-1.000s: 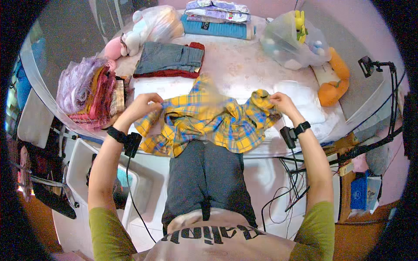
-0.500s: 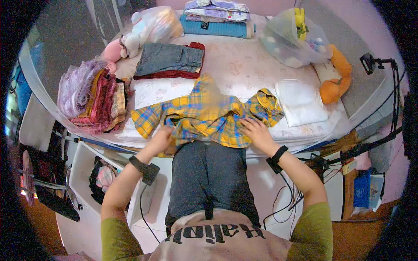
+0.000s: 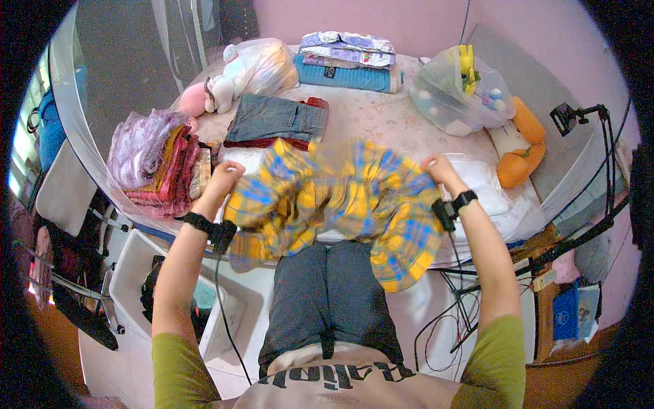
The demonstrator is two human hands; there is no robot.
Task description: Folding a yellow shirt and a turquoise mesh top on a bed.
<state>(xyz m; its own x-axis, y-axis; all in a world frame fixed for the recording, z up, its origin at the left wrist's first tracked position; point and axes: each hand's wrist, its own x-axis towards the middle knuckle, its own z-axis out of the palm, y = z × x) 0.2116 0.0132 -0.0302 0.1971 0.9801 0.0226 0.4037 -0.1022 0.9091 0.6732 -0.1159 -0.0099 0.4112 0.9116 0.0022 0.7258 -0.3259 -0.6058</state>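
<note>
A yellow-and-blue plaid shirt hangs bunched and rumpled between my two hands, over the near edge of the bed and partly above my lap. Motion smears parts of it. My left hand is closed at the shirt's left side, fingers curled in a pinch. On the other side my right hand pinches the upper right edge, with the cloth drooping below it. Both wrists wear black straps with small boxes and cables.
Folded jeans lie on dark red cloth on the bed. A stack of scarves and clothes stands left. White folded cloth lies right. Bagged toys, folded textiles and a black stand arm are farther off.
Both hands have risen and moved apart, lifting the shirt off the bed and spreading it. Its lower right part now hangs nearer my lap. The view has tilted up a little.
</note>
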